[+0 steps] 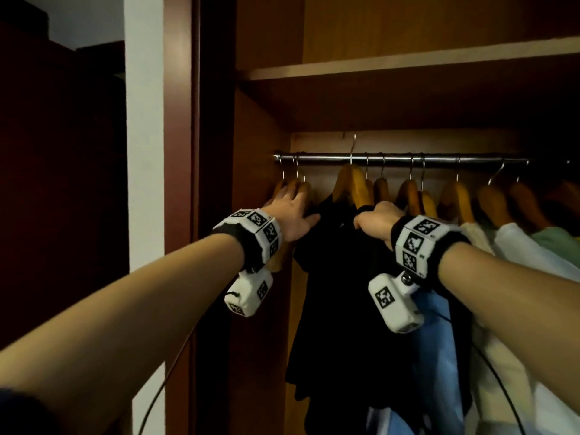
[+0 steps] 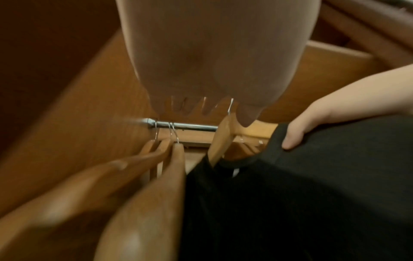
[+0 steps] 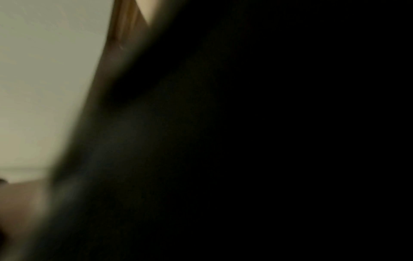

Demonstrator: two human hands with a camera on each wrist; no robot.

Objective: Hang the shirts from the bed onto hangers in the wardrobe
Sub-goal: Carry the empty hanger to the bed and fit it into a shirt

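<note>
A black shirt [image 1: 339, 277] hangs on a wooden hanger [image 1: 353, 183] at the metal rail [image 1: 439, 159]; the hook's tip rises above the rail. My right hand [image 1: 376, 219] grips the shirt's right shoulder. My left hand [image 1: 292, 211] has its fingers spread on two empty hangers [image 1: 301, 186] at the rail's left end, thumb against the shirt. In the left wrist view my left hand [image 2: 201, 61] reaches toward the rail [image 2: 187, 126], above the empty hangers [image 2: 134, 176], and my right hand [image 2: 312, 123] curls over the shirt [image 2: 312, 194]. Black shirt [image 3: 268, 141] fills the right wrist view.
A shelf [image 1: 408, 62] sits above the rail. To the right hang more wooden hangers [image 1: 455, 196] with a blue garment [image 1: 436, 324], a white one [image 1: 518, 246] and a green one [image 1: 558, 240]. The wardrobe's side panel [image 1: 257, 152] stands close on the left.
</note>
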